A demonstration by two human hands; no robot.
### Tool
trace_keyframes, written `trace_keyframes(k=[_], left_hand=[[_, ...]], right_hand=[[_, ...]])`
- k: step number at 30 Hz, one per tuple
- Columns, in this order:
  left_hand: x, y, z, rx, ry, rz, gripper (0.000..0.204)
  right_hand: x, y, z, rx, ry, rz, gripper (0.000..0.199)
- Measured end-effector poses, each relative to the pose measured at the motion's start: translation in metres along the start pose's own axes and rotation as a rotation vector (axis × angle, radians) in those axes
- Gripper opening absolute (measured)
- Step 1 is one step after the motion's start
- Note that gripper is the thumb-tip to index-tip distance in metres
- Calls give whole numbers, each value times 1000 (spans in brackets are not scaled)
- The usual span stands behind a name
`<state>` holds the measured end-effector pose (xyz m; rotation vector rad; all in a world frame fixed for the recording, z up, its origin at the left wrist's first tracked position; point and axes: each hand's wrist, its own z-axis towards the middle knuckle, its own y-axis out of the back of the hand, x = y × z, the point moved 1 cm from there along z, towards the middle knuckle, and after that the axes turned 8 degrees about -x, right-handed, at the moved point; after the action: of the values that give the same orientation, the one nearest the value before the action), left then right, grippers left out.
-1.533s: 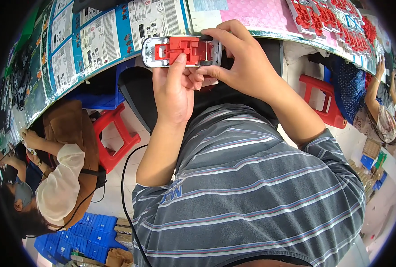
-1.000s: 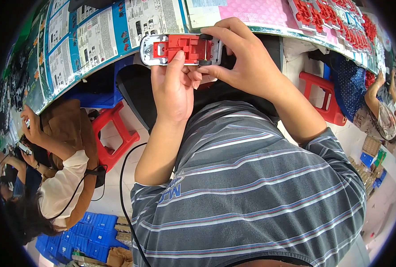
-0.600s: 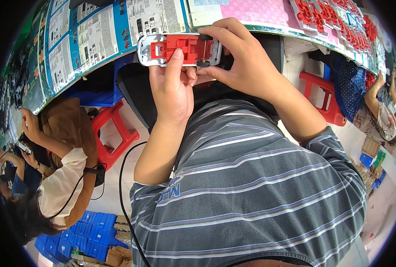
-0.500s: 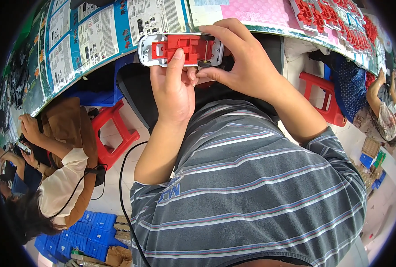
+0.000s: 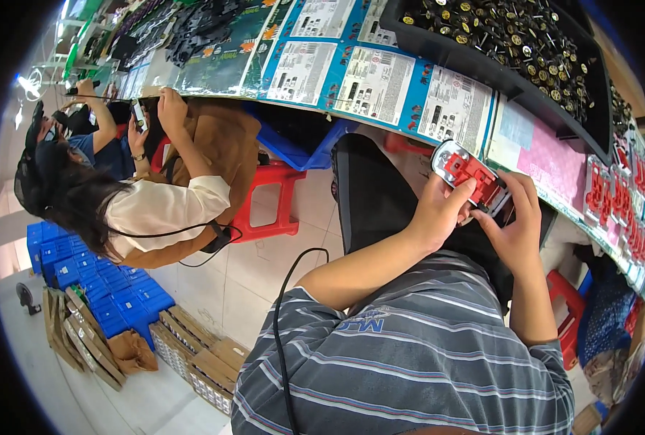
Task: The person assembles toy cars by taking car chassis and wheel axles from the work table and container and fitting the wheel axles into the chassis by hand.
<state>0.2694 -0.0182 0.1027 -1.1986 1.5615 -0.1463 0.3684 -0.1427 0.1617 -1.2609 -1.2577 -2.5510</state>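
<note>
Taking the toy car (image 5: 458, 165) between the left hand (image 5: 437, 212) and the right hand (image 5: 518, 228) as centre, the bin (image 5: 476, 69) with wheels (image 5: 527, 51) inside lies on the bench (image 5: 551, 156) at one o'clock, car parts (image 5: 599, 192) also there at three, one stool (image 5: 286, 203) at nine, and cardboard boxes (image 5: 217, 366) at eight.

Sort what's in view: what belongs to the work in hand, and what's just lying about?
Belongs (the last two likely):
white-and-red toy car, gripped by the left hand and right hand;
wheeled axles in the black bin;
red-and-white plastic parts.

Apparently lying about:
blue plastic bins;
cardboard boxes;
red stool.
</note>
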Motion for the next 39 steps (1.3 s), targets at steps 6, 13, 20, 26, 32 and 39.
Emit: trace_keyframes(k=[6, 13, 20, 26, 32, 39], left_hand=[[-6, 1, 7, 105, 48, -25, 31], [4, -2, 3, 49, 34, 30, 26], [-19, -4, -3, 12, -42, 61, 39], [-21, -15, -15, 40, -77, 53, 47], [1, -9, -21, 34, 5, 41, 52], [-10, 2, -30, -41, 1, -9, 28]], right_hand=[[2, 1, 4, 19, 16, 23, 66], [-3, 7, -6, 35, -34, 39, 76], [-10, 22, -11, -10, -74, 201, 80], [-15, 38, -27, -21, -82, 311, 70], [-36, 22, -40, 34, -223, 434, 67], [-36, 12, -40, 161, -336, 504, 67]])
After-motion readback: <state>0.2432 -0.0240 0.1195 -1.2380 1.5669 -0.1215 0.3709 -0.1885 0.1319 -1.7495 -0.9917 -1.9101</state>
